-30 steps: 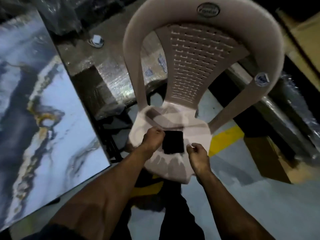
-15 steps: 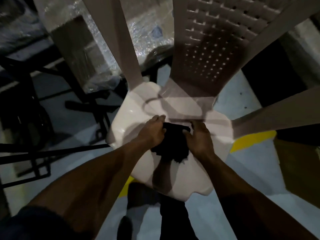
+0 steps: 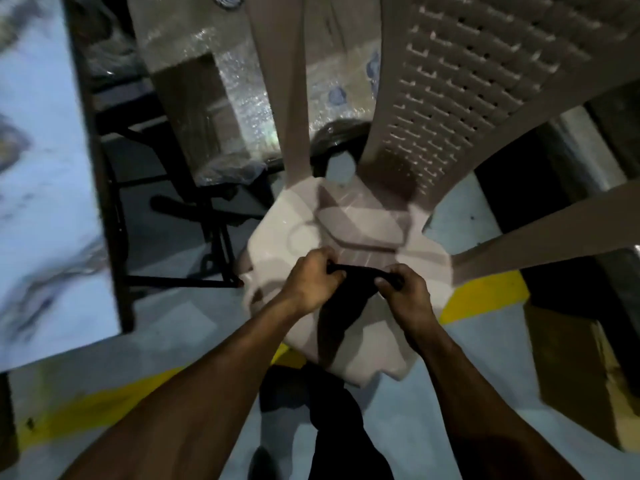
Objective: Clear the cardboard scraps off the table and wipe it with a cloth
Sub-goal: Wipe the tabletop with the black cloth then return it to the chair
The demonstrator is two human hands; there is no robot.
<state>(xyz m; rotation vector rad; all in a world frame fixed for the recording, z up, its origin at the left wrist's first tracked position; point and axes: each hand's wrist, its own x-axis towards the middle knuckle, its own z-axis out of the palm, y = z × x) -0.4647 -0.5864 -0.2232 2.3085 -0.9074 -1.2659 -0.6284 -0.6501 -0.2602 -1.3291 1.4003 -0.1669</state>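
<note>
Cloth (image 3: 346,299), black, stretched between both hands just above the front of the pale plastic chair seat (image 3: 301,233); top edge pulled taut, middle sagging down toward the seat. Left hand (image 3: 313,275) closed in a pinch on the left end, thumb and fingers wrapped round the edge; right hand (image 3: 403,292) closed likewise on the right end, nothing else held in either. Probably at the stage of picking up and opening out the cloth before the wipe. Best lifted clear of the seat, shaken open or folded into a flat pad, then gathered into one hand so the other stays free. Then a turn to the left, where the marble-patterned table (image 3: 52,202) lies, blurred and well apart from the hands. No cardboard scraps to be made out on the visible part of the top, though too blurred to be sure; worth checking before wiping, since loose bits would only be pushed about. Long overlapping strokes toward one edge likely to serve better than circles. Care needed near the dark table frame (image 3: 114,220) and the yellow floor line (image 3: 485,296) when stepping across in dim light.
</note>
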